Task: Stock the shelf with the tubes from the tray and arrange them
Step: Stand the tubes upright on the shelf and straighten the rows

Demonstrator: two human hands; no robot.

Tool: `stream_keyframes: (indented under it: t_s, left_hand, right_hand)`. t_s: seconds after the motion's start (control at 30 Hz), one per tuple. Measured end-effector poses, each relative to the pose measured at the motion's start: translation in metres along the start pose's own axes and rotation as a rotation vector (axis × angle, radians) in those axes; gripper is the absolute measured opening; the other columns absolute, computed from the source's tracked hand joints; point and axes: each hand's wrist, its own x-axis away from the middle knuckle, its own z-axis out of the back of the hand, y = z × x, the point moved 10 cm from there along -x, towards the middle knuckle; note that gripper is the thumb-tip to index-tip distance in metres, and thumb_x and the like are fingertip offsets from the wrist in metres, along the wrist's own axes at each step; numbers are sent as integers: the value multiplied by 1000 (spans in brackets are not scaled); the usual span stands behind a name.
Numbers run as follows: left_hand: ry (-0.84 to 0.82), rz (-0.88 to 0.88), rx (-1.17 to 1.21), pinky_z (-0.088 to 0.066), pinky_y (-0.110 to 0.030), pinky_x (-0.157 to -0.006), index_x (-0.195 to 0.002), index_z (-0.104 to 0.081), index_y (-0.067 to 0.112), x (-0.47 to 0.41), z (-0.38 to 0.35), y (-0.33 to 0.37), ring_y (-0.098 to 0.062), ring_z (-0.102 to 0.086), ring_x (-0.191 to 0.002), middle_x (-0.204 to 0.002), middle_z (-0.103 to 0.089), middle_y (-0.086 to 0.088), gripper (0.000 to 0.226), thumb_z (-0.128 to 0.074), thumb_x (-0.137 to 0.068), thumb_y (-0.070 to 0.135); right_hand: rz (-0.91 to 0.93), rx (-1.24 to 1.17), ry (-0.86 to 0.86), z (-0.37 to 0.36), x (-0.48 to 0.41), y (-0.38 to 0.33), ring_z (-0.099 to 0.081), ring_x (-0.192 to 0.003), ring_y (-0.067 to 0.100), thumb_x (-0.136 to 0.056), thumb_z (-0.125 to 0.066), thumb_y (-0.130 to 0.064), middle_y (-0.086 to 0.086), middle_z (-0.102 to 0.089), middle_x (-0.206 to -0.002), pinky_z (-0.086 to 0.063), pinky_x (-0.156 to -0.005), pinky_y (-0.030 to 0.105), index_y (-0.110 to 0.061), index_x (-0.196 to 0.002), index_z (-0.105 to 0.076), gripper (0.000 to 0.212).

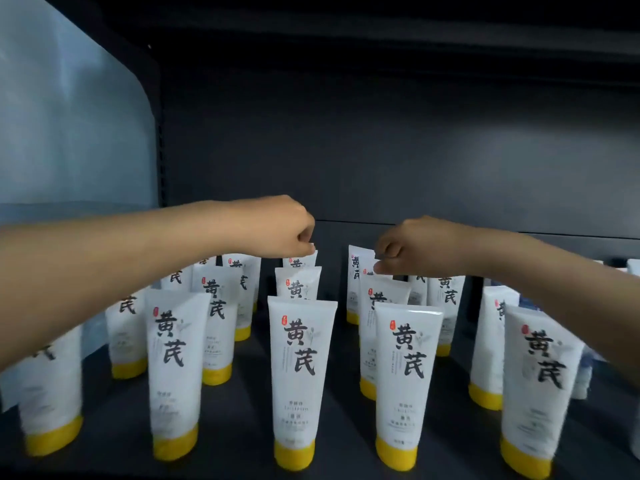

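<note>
White plastic tubes with yellow caps (301, 375) stand cap-down in rows on the dark metal shelf (242, 427). At the back edge, my left hand (277, 230) pinches the rear centre tube (300, 262) by its crimped top. My right hand (405, 247) curls at the neighbouring rear tube (355, 289); I cannot tell whether it grips.

Dark shelf (117, 427); white yellow-capped tubes (299, 375) standing cap-down in rows.

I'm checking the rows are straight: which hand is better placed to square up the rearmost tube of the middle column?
Left. The left hand pinches the top of that rearmost tube. The right hand is curled over the next column's tubes, off to the right of it.
</note>
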Motion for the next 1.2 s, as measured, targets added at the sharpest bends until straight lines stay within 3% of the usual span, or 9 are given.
stream_keyframes:
  t_s: [0.1,0.37,0.47,0.57,0.63,0.77,0.87,1.03,1.2]
  left_hand:
    - [-40,-50,27,-51,-37,-87,-100,-65,18,-4,-5,7,-12,-59,-92,-99,-63,5,34,-47,-91,45]
    - [-146,-116,37,-49,-25,-84,-107,-64,18,-15,-32,15,-6,-57,-91,-105,-63,8,38,-51,-88,49]
    - [-150,-123,79,-47,-17,-74,-105,-64,18,-20,-41,18,-3,-57,-85,-103,-65,9,36,-56,-86,47]
    - [-166,-95,140,-46,-12,-71,-104,-66,18,-24,-42,12,-1,-58,-82,-99,-67,10,30,-61,-84,41]
    - [-236,-99,146,-47,-17,-72,-97,-64,22,-24,-49,9,0,-59,-83,-93,-67,12,23,-64,-82,40]
    - [-265,-135,188,-41,-8,-61,-83,-62,27,-24,-58,8,6,-58,-68,-73,-65,17,10,-69,-79,34]
    - [-228,-153,253,-42,-6,-66,-87,-67,24,-25,-54,9,8,-58,-79,-73,-67,16,13,-72,-77,32]
    - [-280,-172,313,-43,-3,-61,-89,-70,24,-23,-54,11,5,-63,-75,-73,-70,16,13,-73,-77,29]
    - [-300,-171,325,-43,-3,-61,-88,-69,25,-22,-55,12,5,-63,-76,-71,-69,17,12,-72,-77,29]
  right_hand:
    - [48,-44,-68,-8,2,-4,-60,-102,12,-90,-50,-46,-9,-66,-114,-48,-91,27,-19,-114,-63,38]
    - [140,-165,-172,-20,-11,3,-69,-90,14,-83,-62,-43,-8,-73,-96,-54,-87,34,-21,-100,-67,29]
    - [196,-171,-231,-33,-12,1,-70,-82,15,-81,-66,-41,-7,-73,-89,-56,-83,36,-22,-90,-66,22]
    - [219,-200,-257,-41,-15,3,-70,-76,12,-80,-69,-39,-5,-74,-87,-57,-76,30,-17,-91,-68,25]
    - [239,-244,-268,-42,-18,4,-69,-73,10,-80,-70,-35,-11,-73,-84,-57,-71,24,-19,-91,-70,19]
    - [253,-282,-268,-42,-23,8,-68,-68,10,-79,-71,-32,-25,-68,-79,-52,-65,18,-25,-82,-69,8]
    - [260,-312,-263,-42,-26,9,-68,-68,8,-79,-72,-28,-21,-71,-79,-51,-64,15,-22,-81,-70,7]
    - [259,-320,-279,-46,-27,10,-67,-62,1,-79,-71,-30,-26,-69,-71,-49,-59,7,-25,-80,-69,6]
    - [261,-297,-281,-46,-28,9,-67,-65,3,-79,-71,-32,-26,-68,-70,-51,-63,11,-24,-84,-69,10]
